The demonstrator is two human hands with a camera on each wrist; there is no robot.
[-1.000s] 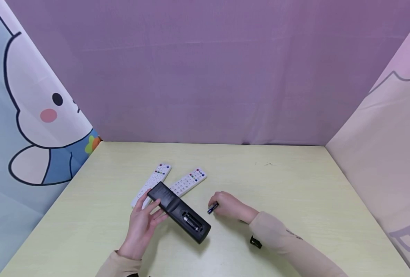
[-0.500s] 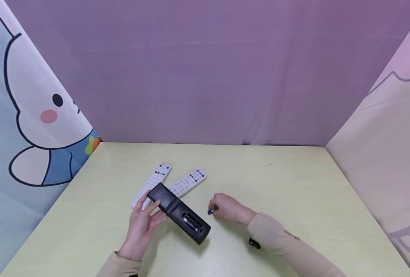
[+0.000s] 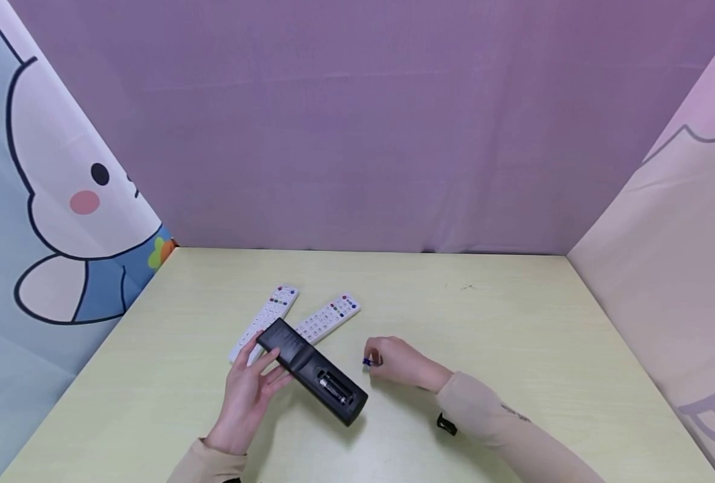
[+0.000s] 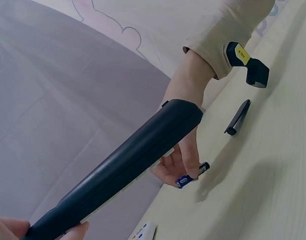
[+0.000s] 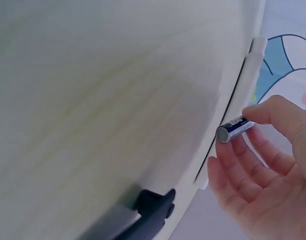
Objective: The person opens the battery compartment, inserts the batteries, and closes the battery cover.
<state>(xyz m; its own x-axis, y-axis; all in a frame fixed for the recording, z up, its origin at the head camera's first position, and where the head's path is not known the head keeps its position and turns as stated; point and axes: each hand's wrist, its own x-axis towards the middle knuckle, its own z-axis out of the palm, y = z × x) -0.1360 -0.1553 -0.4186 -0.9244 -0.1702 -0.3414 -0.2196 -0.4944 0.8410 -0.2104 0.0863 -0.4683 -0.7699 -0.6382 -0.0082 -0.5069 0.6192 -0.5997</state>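
Note:
In the head view my left hand (image 3: pixel 249 396) holds a black remote control (image 3: pixel 297 354) at its far-left end, back side up. Its battery compartment (image 3: pixel 324 377) is uncovered at the near-right end, with a battery (image 3: pixel 336 389) lying inside. To the right, my right hand (image 3: pixel 398 362) pinches another battery (image 3: pixel 366 363), mostly hidden by the fingers. The right wrist view shows this dark blue and silver battery (image 5: pixel 235 129) between thumb and fingertips, flat end outward. In the left wrist view the black battery cover (image 4: pixel 238 118) lies on the table below the right forearm.
Two white remote controls, the left one (image 3: pixel 273 308) and the right one (image 3: pixel 330 318), lie behind the black one, which partly overlaps them in the head view. A black wrist device (image 3: pixel 447 424) hangs by the right sleeve. Purple cloth (image 3: pixel 357 134) stands behind the table (image 3: pixel 514 315).
The battery in my right fingers has turned, from slanting out to the lower left to standing more upright. My right hand shifts only slightly; my left hand and the black remote stay put.

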